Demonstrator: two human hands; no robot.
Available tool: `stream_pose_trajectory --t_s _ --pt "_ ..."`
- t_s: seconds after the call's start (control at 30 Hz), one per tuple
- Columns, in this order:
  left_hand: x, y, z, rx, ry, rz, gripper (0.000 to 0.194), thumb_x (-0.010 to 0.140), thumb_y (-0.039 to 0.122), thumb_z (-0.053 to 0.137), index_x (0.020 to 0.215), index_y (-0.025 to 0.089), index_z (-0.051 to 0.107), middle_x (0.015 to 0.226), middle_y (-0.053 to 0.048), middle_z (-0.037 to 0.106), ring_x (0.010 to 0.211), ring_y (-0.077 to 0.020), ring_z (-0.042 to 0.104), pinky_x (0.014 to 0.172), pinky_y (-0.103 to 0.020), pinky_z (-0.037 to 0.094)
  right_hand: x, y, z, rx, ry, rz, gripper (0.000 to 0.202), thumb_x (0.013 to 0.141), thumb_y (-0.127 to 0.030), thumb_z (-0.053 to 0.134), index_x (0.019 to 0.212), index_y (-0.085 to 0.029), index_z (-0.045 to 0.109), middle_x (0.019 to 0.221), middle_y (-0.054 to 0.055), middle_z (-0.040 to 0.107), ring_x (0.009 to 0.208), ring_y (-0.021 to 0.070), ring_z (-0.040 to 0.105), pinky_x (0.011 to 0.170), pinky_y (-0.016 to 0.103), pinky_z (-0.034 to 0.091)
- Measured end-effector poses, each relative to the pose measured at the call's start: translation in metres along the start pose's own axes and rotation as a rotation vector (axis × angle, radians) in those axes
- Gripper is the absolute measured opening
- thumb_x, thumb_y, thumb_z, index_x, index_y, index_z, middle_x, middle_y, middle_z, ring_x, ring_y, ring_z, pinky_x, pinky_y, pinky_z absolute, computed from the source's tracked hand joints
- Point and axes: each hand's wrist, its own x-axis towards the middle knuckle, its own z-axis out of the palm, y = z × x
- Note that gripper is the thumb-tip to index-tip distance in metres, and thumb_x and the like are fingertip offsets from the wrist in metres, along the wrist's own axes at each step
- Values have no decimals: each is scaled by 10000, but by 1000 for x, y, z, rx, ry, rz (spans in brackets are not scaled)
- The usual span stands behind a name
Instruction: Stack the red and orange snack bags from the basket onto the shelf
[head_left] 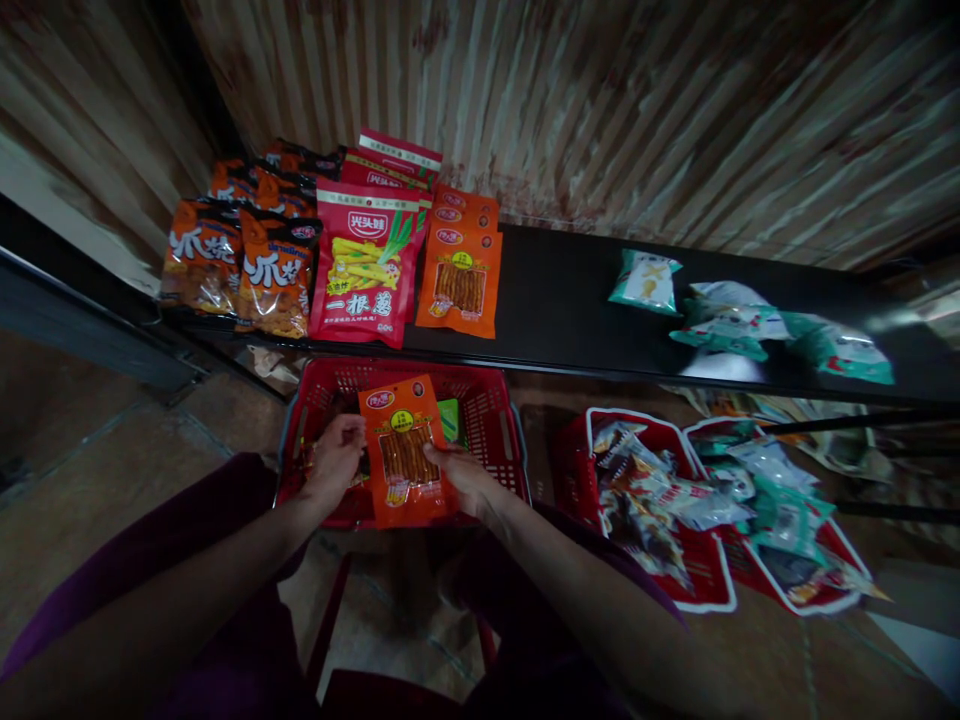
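Across your view runs the black shelf [555, 290], and in front of it sits the red basket [491, 440]. Over that basket, here's your packet [395, 500]: flat, bright orange, glossy, front facing you, leaning slightly left. Your right hand [461, 475] has its lower right side, thumb pressed on the front, closed on it! Your left hand [337, 455] is half-curled at the left edge; whether it grips, you can't tell from here. Brown strips [405, 460] fill the middle, a yellow oval [407, 420] sits above, and a pale logo [380, 399] marks the top left corner.
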Motion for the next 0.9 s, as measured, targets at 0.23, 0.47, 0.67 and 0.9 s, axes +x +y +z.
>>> stream_pose_trajectory --t_s 0.23,0.47,0.67,0.9 --pt "-3 1 -4 -240 -108 -296 342 666 348 707 962 212 605 836 -37 692 629 -153 628 561 -264 473 -7 -11 8 138 54 90 191 647 -205 767 784 -141 651 669 32 712 623 193 675 723 381 549" --pt "8 14 -4 -356 -55 -194 290 583 303 746 794 163 606 713 -27 696 626 -169 649 575 -261 490 -4 -4 6 118 -78 88 326 558 -244 831 811 -126 663 693 39 717 679 206 679 790 407 525" --pt "7 11 -3 -368 -64 -199 256 598 290 732 779 174 592 611 6 668 526 -142 618 559 -261 489 -4 -1 6 114 -43 76 344 547 -306 830 793 -140 657 720 37 721 679 198 673 769 388 530" --pt "6 11 -1 -379 -85 -213 301 592 299 740 819 163 598 740 -31 708 673 -183 670 597 -269 495 -4 -4 9 120 -32 74 320 606 -343 796 827 -168 645 747 38 716 738 202 676 757 375 530"
